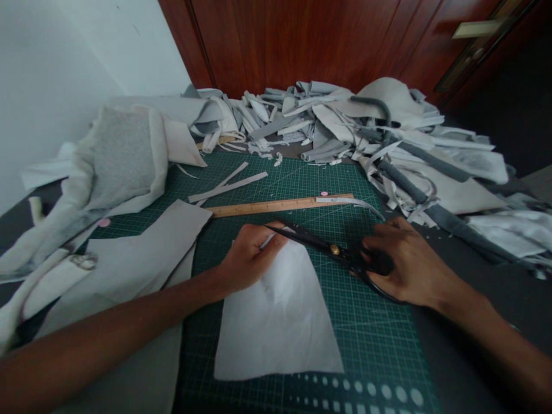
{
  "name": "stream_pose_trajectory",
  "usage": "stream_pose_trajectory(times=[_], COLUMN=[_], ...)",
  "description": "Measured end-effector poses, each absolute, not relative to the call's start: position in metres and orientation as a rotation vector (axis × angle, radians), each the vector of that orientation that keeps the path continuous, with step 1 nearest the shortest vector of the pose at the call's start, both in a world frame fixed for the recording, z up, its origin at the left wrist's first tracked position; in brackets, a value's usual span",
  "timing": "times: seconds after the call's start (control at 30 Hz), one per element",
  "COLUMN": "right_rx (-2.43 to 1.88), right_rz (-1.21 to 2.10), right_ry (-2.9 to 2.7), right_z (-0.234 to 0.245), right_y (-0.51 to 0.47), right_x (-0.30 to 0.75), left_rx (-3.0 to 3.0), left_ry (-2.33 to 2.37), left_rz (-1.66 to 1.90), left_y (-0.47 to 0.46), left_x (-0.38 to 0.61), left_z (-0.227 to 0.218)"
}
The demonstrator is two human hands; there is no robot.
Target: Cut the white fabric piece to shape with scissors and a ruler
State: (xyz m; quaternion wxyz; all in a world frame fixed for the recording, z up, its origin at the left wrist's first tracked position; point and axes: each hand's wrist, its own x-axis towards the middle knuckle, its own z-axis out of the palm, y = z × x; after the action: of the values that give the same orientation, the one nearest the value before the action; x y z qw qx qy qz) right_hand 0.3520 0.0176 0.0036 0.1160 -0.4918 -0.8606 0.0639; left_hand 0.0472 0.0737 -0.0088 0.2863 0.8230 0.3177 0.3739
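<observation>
On cutting mat point(379, 345), white fabric point(276, 316) (trapezoidal)

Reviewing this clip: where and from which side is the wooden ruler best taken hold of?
Best pinched at its bare left half, fingers on the two long edges, coming from above and the left. It lies flat on the cutting mat, so the edges offer the likeliest purchase. The wooden ruler has a pale fabric strip over its right end, and the black shears lie just below that side.

finger loops of the black shears point(332, 248) buried under the right hand point(409, 264); top corner of the white fabric piece point(276, 316) hidden beneath the left hand point(248, 259); both forearms cut off by the picture's side edges.
</observation>
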Motion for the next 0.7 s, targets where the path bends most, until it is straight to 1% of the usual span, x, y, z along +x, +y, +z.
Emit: stream_pose_trajectory(times=[0.23, 0.7], right_rx=[-1.468, -1.392], right_rz=[0.185, 0.269], right_ry=[-2.522, -2.530], right_z=[0.0053, 0.0019], right_y=[0.0163, 0.0194], right_x=[0.3507, 0.3541], left_rx=[2.159, 2.179], left_ry=[0.845, 0.851], left_rz=[0.967, 0.924], left_y=[0.0755, 0.0775], left_x=[0.0482, 0.0476], left_z=[-0.0105, -0.0103])
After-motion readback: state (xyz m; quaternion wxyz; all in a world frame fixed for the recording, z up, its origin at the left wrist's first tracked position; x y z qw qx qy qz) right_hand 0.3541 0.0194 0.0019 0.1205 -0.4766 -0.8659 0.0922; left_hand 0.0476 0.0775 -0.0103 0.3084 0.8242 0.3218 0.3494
